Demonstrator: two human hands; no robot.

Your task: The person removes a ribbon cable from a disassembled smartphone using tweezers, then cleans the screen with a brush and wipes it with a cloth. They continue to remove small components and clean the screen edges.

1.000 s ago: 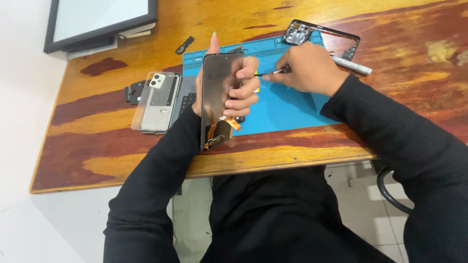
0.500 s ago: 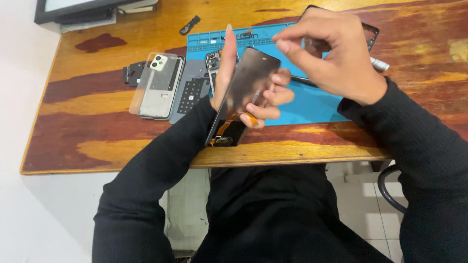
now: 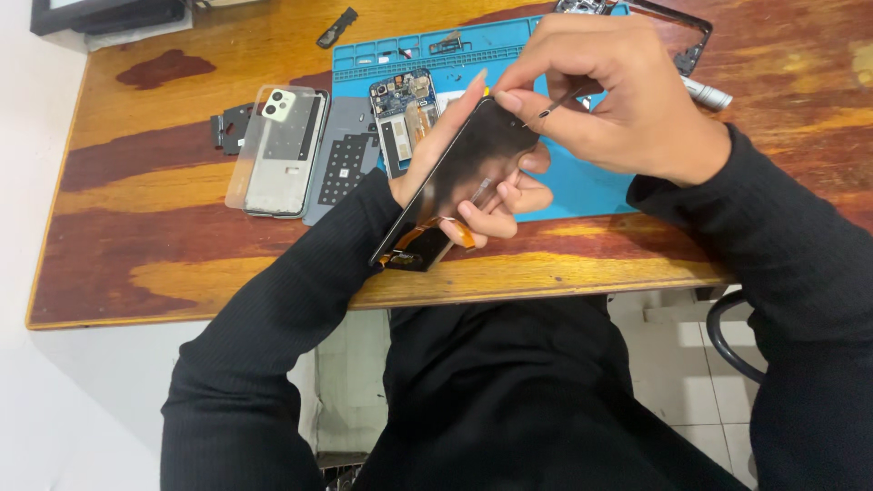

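Observation:
My left hand (image 3: 473, 173) grips a detached black phone screen panel (image 3: 468, 164), tilted on edge above the near part of the blue repair mat (image 3: 582, 186). An orange flex cable (image 3: 427, 238) hangs from the panel's lower end. My right hand (image 3: 609, 95) pinches a thin dark tool (image 3: 556, 105) whose tip rests at the panel's upper corner. Behind the panel, an opened phone body (image 3: 400, 114) with its circuit board bare lies on the mat.
A phone back cover in a clear case (image 3: 277, 150) and a grey inner plate (image 3: 344, 168) lie left of the mat on the wooden table (image 3: 145, 245). A black phone frame (image 3: 687, 32) and a silver pen-like tool (image 3: 707, 93) sit at the far right. A monitor (image 3: 100, 14) stands at the far left.
My right hand lifted off the mat with the thin tool and came to the panel's top corner. My left hand tilted the panel and drew it nearer to me.

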